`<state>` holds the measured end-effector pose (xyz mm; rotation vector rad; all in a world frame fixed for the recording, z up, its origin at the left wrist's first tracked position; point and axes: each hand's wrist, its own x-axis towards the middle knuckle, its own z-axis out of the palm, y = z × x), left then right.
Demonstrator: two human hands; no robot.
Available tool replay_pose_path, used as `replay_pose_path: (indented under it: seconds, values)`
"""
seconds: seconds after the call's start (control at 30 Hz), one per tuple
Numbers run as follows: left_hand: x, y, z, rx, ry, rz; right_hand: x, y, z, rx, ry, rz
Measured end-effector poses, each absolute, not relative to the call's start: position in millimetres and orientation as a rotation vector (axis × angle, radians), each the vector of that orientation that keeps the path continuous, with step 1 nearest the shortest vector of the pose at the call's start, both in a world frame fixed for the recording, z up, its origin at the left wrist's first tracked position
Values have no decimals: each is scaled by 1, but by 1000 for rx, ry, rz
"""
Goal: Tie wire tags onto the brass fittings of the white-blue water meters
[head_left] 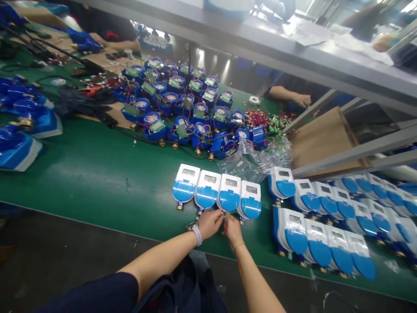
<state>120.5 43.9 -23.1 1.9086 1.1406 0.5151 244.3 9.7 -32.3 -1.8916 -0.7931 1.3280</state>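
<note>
Several white-and-blue water meters with small display windows and brass fittings lie in a row on the green-topped workbench [97,174]. My left hand [210,224], with a white-strapped watch at the wrist, and my right hand [233,229], with a thin bracelet, meet at the lower end of the second meter from the right [229,193]. Their fingertips pinch something small there, mostly hidden by my fingers. More finished meters [319,239] lie in rows to the right.
Uncased blue meters with green circuit boards and red wires [185,104] crowd the bench's far side. A plastic bag [250,161] and a red-and-green wire bundle [260,119] lie near them. A co-worker's forearm [289,95] reaches in below a grey metal shelf [260,39].
</note>
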Motion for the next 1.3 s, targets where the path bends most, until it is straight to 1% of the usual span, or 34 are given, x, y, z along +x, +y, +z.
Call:
replay_pose_path:
  seconds: [0.13, 0.3, 0.53, 0.6, 0.73, 0.8, 0.93, 1.03, 1.23, 1.3]
  values:
    - [123, 49, -21, 1747, 1138, 476, 253, 9, -20, -1770, -956, 1411]
    - [127, 57, -22, 1527, 1017, 454, 266, 15, -7, -1701, -1161, 1410]
    - [126, 53, -26, 1409, 1019, 476, 264, 16, -15, -1720, -1074, 1515]
    - [126, 53, -28, 1218, 990, 414, 262, 14, -16, -1713, -1087, 1500]
    - [125, 52, -33, 739, 954, 180, 262, 12, -13, -1686, -1104, 1481]
    - [124, 52, -34, 600, 916, 189, 263, 13, -10, -1703, -1108, 1449]
    - [124, 52, -34, 468, 870, 251, 262, 13, -9, -1765, -1083, 1332]
    - [125, 55, -37, 332, 770, 177, 258, 10, -13, -1764, -1022, 1257]
    - [122, 62, -40, 181, 655, 101, 259, 5, -18, -1761, -841, 1337]
    - [120, 61, -36, 232, 693, 104, 259, 3, -15, -1802, -778, 1286]
